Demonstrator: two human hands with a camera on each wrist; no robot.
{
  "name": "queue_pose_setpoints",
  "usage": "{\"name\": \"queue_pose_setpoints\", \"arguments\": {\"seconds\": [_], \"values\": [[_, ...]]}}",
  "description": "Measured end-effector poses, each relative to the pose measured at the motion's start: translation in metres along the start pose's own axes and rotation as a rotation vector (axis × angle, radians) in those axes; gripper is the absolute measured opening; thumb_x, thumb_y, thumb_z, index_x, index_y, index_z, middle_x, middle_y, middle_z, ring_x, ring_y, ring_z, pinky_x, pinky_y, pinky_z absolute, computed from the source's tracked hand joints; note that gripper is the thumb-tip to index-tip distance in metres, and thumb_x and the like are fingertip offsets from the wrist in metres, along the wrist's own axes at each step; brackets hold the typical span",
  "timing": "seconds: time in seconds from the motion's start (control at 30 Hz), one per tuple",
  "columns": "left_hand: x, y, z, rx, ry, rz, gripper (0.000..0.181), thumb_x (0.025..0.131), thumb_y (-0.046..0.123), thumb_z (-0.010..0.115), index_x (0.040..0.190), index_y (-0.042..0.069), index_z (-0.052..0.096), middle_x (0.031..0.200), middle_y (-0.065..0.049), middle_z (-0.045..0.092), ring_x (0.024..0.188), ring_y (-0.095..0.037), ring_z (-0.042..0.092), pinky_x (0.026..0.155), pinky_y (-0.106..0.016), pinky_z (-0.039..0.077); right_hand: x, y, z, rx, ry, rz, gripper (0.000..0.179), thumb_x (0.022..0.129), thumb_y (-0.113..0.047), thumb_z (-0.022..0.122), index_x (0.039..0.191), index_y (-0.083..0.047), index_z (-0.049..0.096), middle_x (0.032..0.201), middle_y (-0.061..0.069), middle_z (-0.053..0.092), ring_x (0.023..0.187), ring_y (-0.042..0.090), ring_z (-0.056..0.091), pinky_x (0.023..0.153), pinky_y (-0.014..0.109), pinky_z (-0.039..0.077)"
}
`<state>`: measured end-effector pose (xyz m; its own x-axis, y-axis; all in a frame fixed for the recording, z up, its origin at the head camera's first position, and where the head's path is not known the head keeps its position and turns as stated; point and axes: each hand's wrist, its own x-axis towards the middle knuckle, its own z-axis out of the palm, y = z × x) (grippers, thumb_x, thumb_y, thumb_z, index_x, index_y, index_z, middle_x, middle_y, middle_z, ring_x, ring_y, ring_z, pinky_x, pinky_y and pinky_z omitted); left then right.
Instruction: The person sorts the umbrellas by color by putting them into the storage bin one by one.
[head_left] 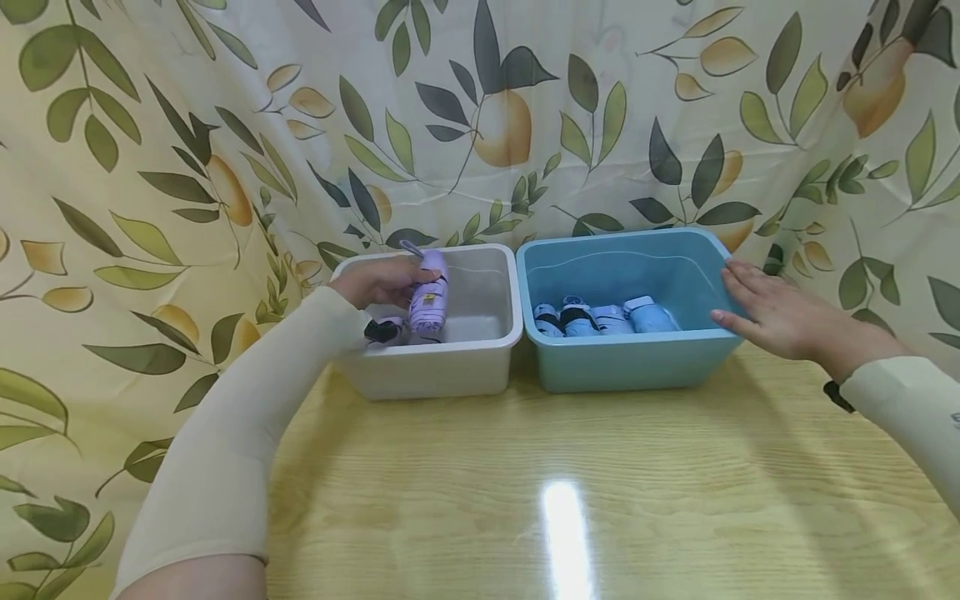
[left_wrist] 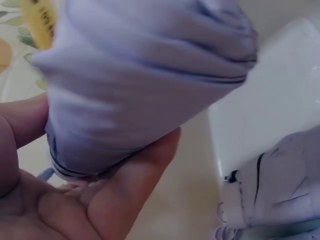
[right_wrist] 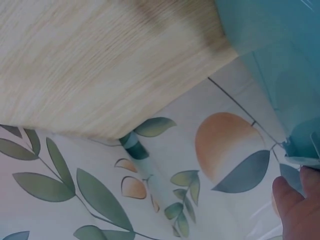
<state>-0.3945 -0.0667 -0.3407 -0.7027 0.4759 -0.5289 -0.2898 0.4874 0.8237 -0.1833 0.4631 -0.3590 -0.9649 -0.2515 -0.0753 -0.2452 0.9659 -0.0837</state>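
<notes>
My left hand [head_left: 378, 282] grips a folded lilac umbrella [head_left: 429, 293], held upright over the white bin [head_left: 435, 375]. In the left wrist view, thumb and fingers wrap the narrow end of this umbrella [left_wrist: 140, 95], and a yellow tag shows on its side. Another folded lilac umbrella [head_left: 397, 330] lies in the white bin, partly hidden by the wrist. My right hand [head_left: 787, 315] rests with extended fingers on the right rim of the blue bin [head_left: 630, 367]. Several rolled light blue umbrellas [head_left: 652, 318] lie side by side in that bin.
Both bins stand side by side at the back of a wooden table [head_left: 450, 492], nearly touching. Behind and to the sides hangs a curtain [head_left: 600, 100] with a leaf and fruit print. A bright light reflection lies on the tabletop.
</notes>
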Motion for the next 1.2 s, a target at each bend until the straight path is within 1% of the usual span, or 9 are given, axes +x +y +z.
{"name": "queue_pose_setpoints", "arguments": {"seconds": [0.17,0.27,0.43,0.5,0.7,0.87,1.0,1.1,1.2], "values": [[0.008,-0.004,0.005,0.024,-0.009,-0.026,0.040,0.102,0.022,0.053,0.130,-0.003,0.040,0.116,-0.020,0.056,0.100,-0.029,0.060,0.087,-0.045,0.052,0.000,0.002,-0.003,-0.008,0.003,-0.001,0.083,0.101,-0.049,0.038,0.151,0.009,0.006,0.158,0.028,-0.002,0.144,0.043,-0.003,0.109,0.066,0.013],[0.012,-0.006,0.008,0.039,-0.034,-0.050,0.040,0.101,0.021,0.053,0.129,-0.005,0.041,0.115,-0.020,0.057,0.100,-0.030,0.060,0.086,-0.044,0.052,0.000,0.004,-0.004,-0.011,0.012,-0.006,0.082,0.101,-0.048,0.039,0.151,0.010,0.007,0.158,0.028,-0.001,0.145,0.042,-0.003,0.110,0.065,0.012],[0.019,-0.009,0.011,0.049,-0.089,-0.067,0.035,0.102,0.017,0.050,0.127,-0.006,0.041,0.111,-0.020,0.058,0.097,-0.031,0.061,0.083,-0.045,0.054,0.001,0.006,-0.004,-0.015,0.024,-0.015,0.081,0.101,-0.047,0.040,0.151,0.009,0.009,0.159,0.026,-0.001,0.145,0.039,-0.005,0.112,0.062,0.010],[0.020,-0.009,0.009,0.053,-0.102,-0.068,0.033,0.102,0.016,0.051,0.125,-0.005,0.041,0.110,-0.020,0.059,0.096,-0.031,0.062,0.081,-0.044,0.054,0.000,0.007,-0.004,-0.020,0.035,-0.027,0.080,0.102,-0.046,0.041,0.151,0.010,0.011,0.158,0.027,0.000,0.145,0.039,-0.004,0.111,0.063,0.012],[0.024,-0.009,0.006,0.053,-0.143,-0.076,0.034,0.100,0.015,0.056,0.124,-0.003,0.042,0.107,-0.019,0.063,0.092,-0.030,0.065,0.078,-0.042,0.055,0.000,0.006,-0.003,0.003,0.062,-0.045,0.079,0.101,-0.043,0.043,0.150,0.011,0.013,0.158,0.029,0.004,0.145,0.041,0.001,0.112,0.061,0.011],[0.030,-0.018,0.007,0.028,-0.168,-0.076,0.031,0.097,0.012,0.060,0.119,-0.005,0.047,0.102,-0.018,0.066,0.087,-0.029,0.067,0.073,-0.039,0.057,-0.001,0.004,0.001,0.020,0.084,-0.052,0.078,0.101,-0.043,0.045,0.150,0.011,0.017,0.157,0.029,0.007,0.144,0.044,0.006,0.114,0.058,0.009],[0.040,-0.030,0.011,0.004,-0.200,-0.071,0.032,0.097,0.009,0.060,0.120,-0.006,0.046,0.105,-0.019,0.064,0.089,-0.029,0.065,0.073,-0.038,0.057,-0.003,0.003,0.005,0.031,0.100,-0.061,0.077,0.100,-0.042,0.047,0.150,0.010,0.019,0.158,0.028,0.007,0.144,0.043,0.007,0.114,0.058,0.010],[0.051,-0.037,0.015,-0.046,-0.252,-0.096,0.033,0.098,0.007,0.057,0.124,-0.007,0.043,0.110,-0.021,0.062,0.096,-0.030,0.063,0.080,-0.042,0.056,-0.004,0.003,0.007,0.035,0.103,-0.060,0.076,0.101,-0.041,0.047,0.150,0.010,0.019,0.158,0.027,0.007,0.145,0.042,0.006,0.115,0.055,0.009],[0.061,-0.040,0.019,-0.049,-0.304,-0.120,0.033,0.099,0.007,0.055,0.125,-0.007,0.041,0.112,-0.023,0.060,0.097,-0.031,0.063,0.083,-0.043,0.055,-0.003,0.004,0.007,0.028,0.095,-0.060,0.076,0.101,-0.041,0.046,0.150,0.010,0.018,0.158,0.027,0.006,0.145,0.041,0.003,0.116,0.051,0.004]]}}
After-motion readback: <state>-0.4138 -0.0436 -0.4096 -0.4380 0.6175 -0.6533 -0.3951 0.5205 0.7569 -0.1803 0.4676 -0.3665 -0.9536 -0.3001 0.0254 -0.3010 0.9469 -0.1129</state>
